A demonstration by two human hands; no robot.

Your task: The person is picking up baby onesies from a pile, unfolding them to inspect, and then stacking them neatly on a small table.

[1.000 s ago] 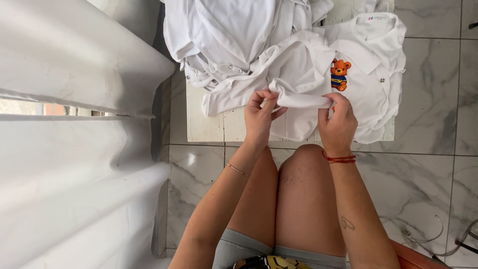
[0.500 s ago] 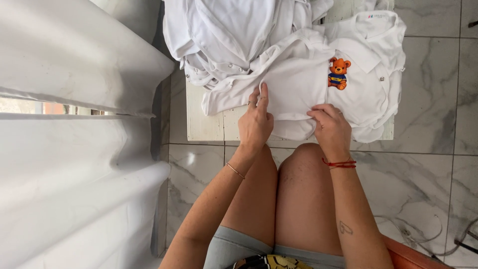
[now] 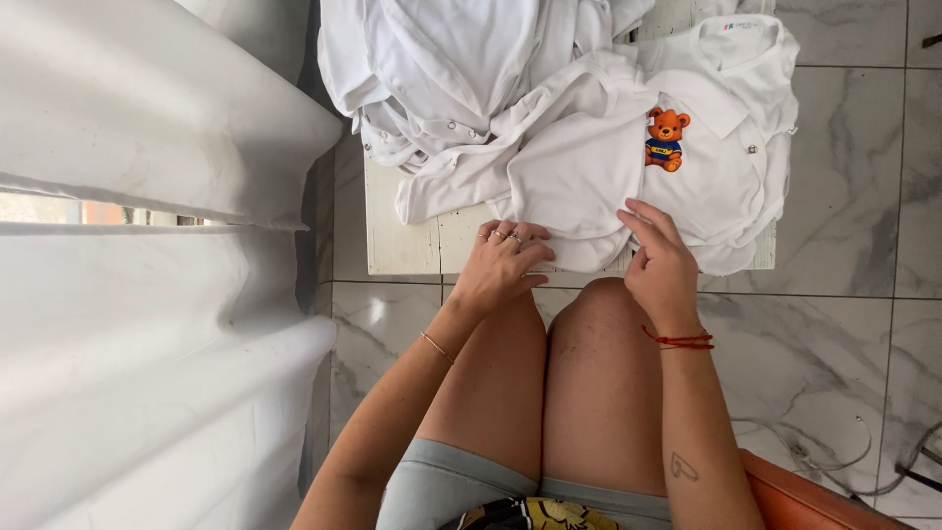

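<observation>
A small white baby garment (image 3: 628, 167) with a bear patch (image 3: 666, 138) lies spread on a low white table (image 3: 412, 245). My left hand (image 3: 502, 263) rests with fingers loosely curled at the garment's near hem, just above my knee. My right hand (image 3: 659, 257) lies flat, fingers extended onto the lower edge of the same garment. Neither hand grips the cloth. A heap of other white baby clothes (image 3: 451, 79) with snap buttons lies behind it, at the table's far left.
White curtain folds (image 3: 147, 294) hang along the left. My bare knees (image 3: 549, 363) are below the table edge. Marble floor tiles (image 3: 854, 196) surround the table; thin cables (image 3: 863, 461) and an orange seat edge (image 3: 805, 496) show at lower right.
Both hands let go of the pinched hem and drew back toward my knees; the garment now lies flatter on the table.
</observation>
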